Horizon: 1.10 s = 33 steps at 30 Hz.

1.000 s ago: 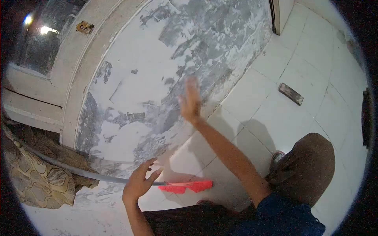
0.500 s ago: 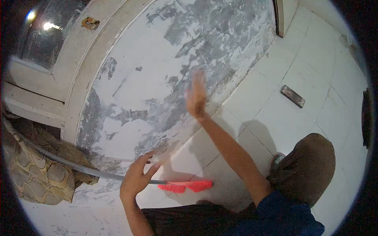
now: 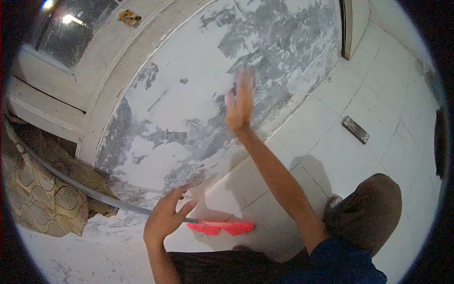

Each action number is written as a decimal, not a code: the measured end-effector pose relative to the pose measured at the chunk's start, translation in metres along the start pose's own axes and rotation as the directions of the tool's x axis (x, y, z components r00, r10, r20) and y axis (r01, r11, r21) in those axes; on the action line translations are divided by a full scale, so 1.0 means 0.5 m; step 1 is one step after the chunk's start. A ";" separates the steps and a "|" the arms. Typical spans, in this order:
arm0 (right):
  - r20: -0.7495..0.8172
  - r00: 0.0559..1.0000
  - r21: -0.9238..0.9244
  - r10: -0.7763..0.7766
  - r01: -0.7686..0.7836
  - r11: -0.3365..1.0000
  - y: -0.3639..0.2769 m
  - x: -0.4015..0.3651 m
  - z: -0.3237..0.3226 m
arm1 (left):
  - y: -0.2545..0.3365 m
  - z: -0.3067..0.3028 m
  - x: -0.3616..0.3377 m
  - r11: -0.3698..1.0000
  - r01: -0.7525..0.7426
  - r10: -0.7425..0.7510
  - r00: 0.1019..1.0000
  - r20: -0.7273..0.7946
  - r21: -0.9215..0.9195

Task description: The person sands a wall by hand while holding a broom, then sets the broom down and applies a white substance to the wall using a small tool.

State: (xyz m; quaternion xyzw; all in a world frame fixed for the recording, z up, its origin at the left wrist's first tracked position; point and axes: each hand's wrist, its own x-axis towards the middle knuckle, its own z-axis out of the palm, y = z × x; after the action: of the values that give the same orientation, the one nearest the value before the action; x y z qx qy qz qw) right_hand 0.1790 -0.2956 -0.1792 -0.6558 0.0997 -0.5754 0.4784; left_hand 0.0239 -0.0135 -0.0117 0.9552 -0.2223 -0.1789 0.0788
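Observation:
A patchy grey and white wall (image 3: 189, 80) fills the middle of the view. My right hand (image 3: 242, 102) is raised in front of it with fingers stretched out and slightly blurred; nothing shows in it, and contact with the wall cannot be told. Lower down, my left hand (image 3: 166, 213) has its thumb apart from its fingers. A brush with bright pink bristles (image 3: 236, 228) and a long grey handle (image 3: 109, 199) lies behind or under my left hand, which does not wrap round the handle.
A framed door or window (image 3: 52, 111) stands at the upper left, above a patterned cloth (image 3: 47, 203). On the white tiled floor (image 3: 383, 104) lies a small dark rectangular block (image 3: 355, 130). My knee in brown cloth (image 3: 369, 213) is at the lower right.
My right hand has moved slightly up and right. The wall, door and block have shifted a little to the right and down in the view. My left hand stays by the handle.

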 end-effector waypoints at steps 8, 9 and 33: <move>0.133 0.988 -0.030 -0.079 0.084 0.996 -0.078 0.003 0.013 | -0.011 0.010 -0.003 1.000 0.030 -0.030 0.999 0.033 0.006; 0.125 0.989 -0.032 -0.079 0.084 0.996 -0.069 0.009 0.000 | -0.010 0.009 -0.004 1.000 0.025 -0.025 0.999 0.032 0.011; 0.145 0.989 -0.195 0.025 0.004 0.981 -0.035 0.007 -0.021 | 0.030 0.007 0.028 0.992 -0.118 0.117 0.993 -0.030 -0.035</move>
State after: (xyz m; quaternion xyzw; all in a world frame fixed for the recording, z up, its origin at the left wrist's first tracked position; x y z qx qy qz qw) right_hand 0.1635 -0.2942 -0.1650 -0.7395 0.1236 -0.5105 0.4211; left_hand 0.0282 -0.0333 -0.0156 0.9413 -0.2736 -0.1645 0.1097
